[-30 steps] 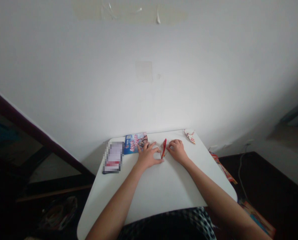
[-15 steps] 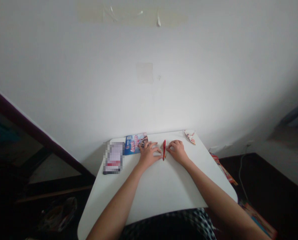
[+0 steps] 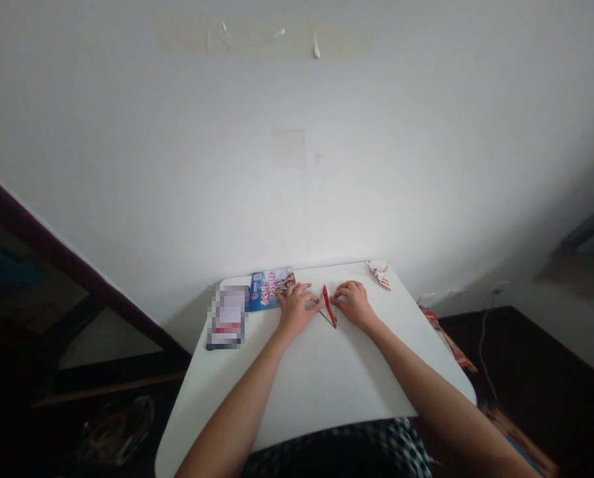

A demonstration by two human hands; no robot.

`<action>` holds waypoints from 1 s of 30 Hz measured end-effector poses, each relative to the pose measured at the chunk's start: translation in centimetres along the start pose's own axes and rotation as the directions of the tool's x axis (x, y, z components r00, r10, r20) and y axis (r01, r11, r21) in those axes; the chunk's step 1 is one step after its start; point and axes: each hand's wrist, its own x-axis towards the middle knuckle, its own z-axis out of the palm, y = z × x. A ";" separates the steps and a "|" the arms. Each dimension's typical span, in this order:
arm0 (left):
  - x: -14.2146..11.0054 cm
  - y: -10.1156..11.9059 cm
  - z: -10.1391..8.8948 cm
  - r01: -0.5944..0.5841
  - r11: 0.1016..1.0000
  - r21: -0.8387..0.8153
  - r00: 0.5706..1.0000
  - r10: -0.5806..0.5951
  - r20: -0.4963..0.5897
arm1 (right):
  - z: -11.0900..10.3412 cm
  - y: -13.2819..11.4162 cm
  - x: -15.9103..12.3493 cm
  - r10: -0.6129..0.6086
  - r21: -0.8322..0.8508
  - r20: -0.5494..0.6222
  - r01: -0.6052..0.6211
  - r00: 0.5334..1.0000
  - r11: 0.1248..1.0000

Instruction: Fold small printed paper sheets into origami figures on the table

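Note:
A small folded piece of red-and-white paper point(image 3: 329, 308) stands on edge over the white table, between my two hands. On its left side, my left hand point(image 3: 296, 309) pinches it with thumb and index finger, the other fingers spread towards a blue printed leaflet point(image 3: 263, 291). My right hand point(image 3: 354, 303) is closed from the right, its fingertips bent against the paper's edge; exactly where they grip is too small to make out. Farther back on the right lies another folded white paper piece point(image 3: 379, 274) with red marks.
A blurred-out phone-like object point(image 3: 230, 317) lies on the left of the white table point(image 3: 327, 385), beside the leaflet. The wall point(image 3: 297, 212) meets the table's back edge. Printed papers point(image 3: 449, 338) and a cable point(image 3: 482, 352) are down on the right.
The paper's lower end has swung right, so it now leans diagonally and shows a pale flap on the left. The left thumb and index finger have come closer together. My right hand has barely moved.

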 end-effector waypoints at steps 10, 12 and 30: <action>0.5 -0.2 0.3 0.031 0.997 -0.066 0.997 -0.035 -0.062 | -0.1 0.1 0.0 -0.038 0.046 -0.027 0.040 0.999 0.998; 0.4 -0.1 0.3 0.031 0.997 -0.065 0.997 -0.036 -0.073 | -0.1 -0.1 -0.1 -0.046 0.053 -0.028 0.048 0.999 0.997; 0.4 -0.2 0.1 0.049 0.997 -0.064 0.990 -0.057 -0.130 | 0.0 -0.9 -0.2 -0.067 0.072 -0.028 0.069 0.997 0.995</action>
